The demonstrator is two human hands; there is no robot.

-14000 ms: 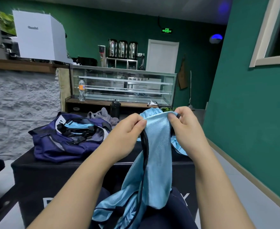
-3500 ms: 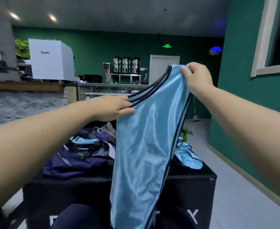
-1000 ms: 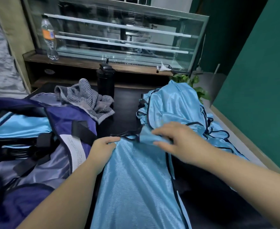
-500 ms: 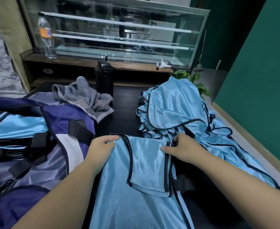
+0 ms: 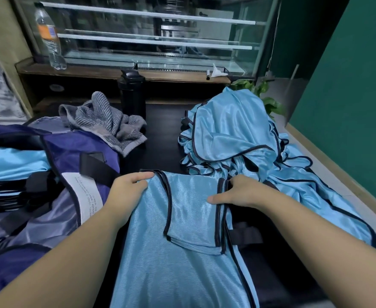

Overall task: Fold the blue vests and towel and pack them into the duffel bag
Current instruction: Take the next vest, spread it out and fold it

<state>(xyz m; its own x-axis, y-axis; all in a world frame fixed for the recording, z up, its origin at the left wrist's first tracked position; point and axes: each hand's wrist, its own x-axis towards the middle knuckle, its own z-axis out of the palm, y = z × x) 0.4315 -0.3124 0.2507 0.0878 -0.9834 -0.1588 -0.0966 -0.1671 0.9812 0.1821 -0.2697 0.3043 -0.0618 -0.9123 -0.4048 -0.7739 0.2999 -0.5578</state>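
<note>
Blue vest (image 5: 182, 252) flat on black table (image 5: 162, 130), held at both top corners.

Left hand (image 5: 127, 187) grips the top left corner, fingers curled over the edge; right hand (image 5: 240, 192) pinches the top right edge, thumb on the fabric. Duffel bag (image 5: 56, 174) lies open at left, grey towel (image 5: 102, 121) behind it, vest pile (image 5: 238, 134) beyond the right hand.

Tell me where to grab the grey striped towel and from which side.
Pinch the grey striped towel at its raised hump, at the far left of the bunch, coming from above. It lies crumpled on the duffel bag, so no flat edge is free; the black bottle stands close behind, which probably crowds a rear approach.
</note>
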